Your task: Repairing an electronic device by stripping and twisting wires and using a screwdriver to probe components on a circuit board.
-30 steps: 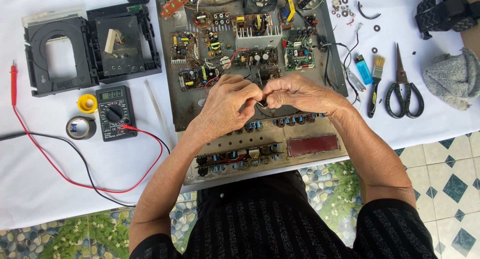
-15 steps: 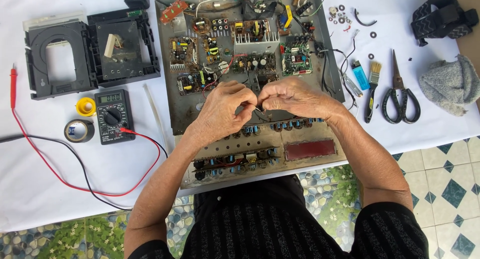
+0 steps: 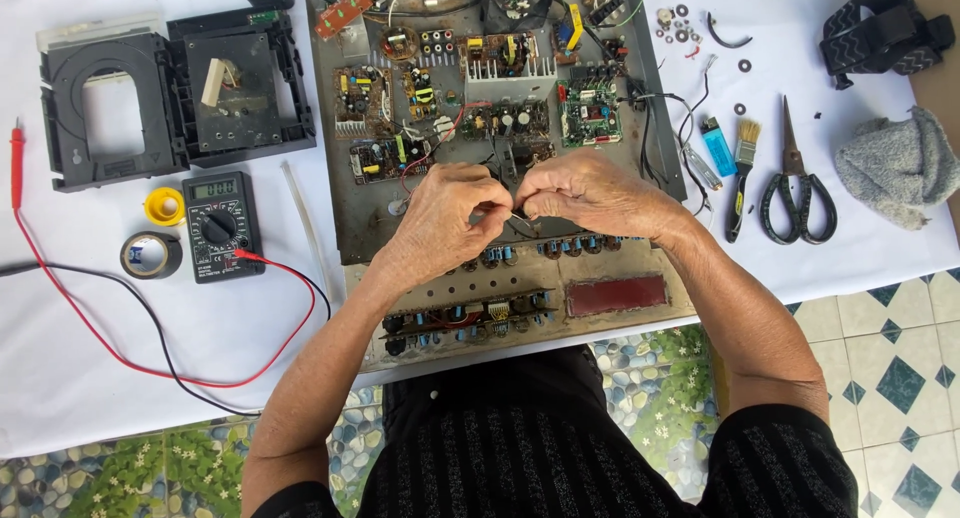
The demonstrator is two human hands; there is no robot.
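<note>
An opened electronics chassis (image 3: 352, 228) with several circuit boards lies on the white table, its front panel facing me. Both hands meet over its middle. My left hand (image 3: 445, 213) and my right hand (image 3: 590, 190) pinch together on a small dark wire or part (image 3: 516, 214) between the fingertips, just above the row of blue knobs. What exactly is pinched is mostly hidden by the fingers.
A multimeter (image 3: 222, 226) with red and black leads, a tape roll (image 3: 150, 254) and a yellow spool (image 3: 164, 206) lie left. A black disc-drive tray (image 3: 170, 98) sits at back left. Scissors (image 3: 795, 188), brush (image 3: 741, 168), blue lighter (image 3: 717, 145), grey cloth (image 3: 895, 166) and strap (image 3: 885, 33) lie right.
The hands stay joined over the chassis, with only small finger movements. The camera view has shifted slightly.
</note>
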